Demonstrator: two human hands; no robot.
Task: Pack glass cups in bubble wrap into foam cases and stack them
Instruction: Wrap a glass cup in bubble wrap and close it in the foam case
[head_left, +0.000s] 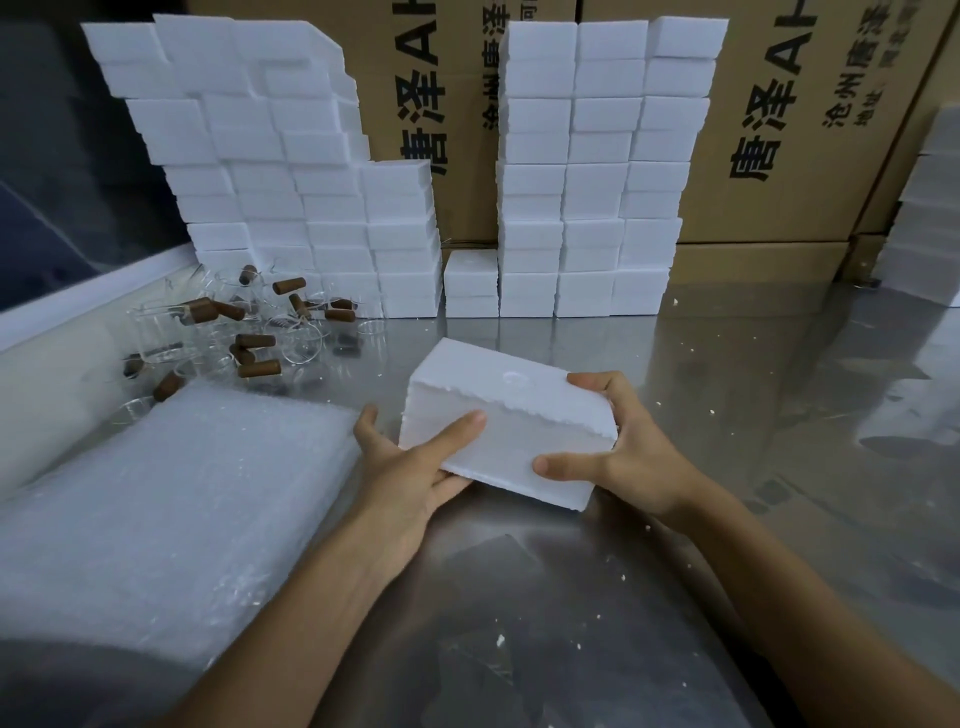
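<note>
Both forearms reach in from the bottom edge, their elbows cut off by the frame. The left hand (410, 467) and right hand (618, 452) clamp a closed white rectangular foam case (498, 415) between them, each thumb laid on the near face and the other fingers curled around an end; most of those fingers are hidden behind the foam. The case is tilted with its near edge lifted off the shiny steel table (727, 571), and a ragged seam runs along its side where two halves meet. A small round dimple marks its top. What it contains cannot be seen.

Just left of the grip lies a thick stack of clear bubble wrap sheets (171, 519), its near corner blurred. Beyond that, up and left of the grip, clear glass cups with brown cork stoppers (244, 332) lie jumbled; the glass is too transparent to count, though about a dozen corks show.

Straight beyond the grip, one short foam pile (470, 283) sits between two tall walls of stacked white foam cases (587, 171), the left wall leaning. Brown printed cardboard cartons (779, 130) stand behind them, their lettering cut off.
</note>
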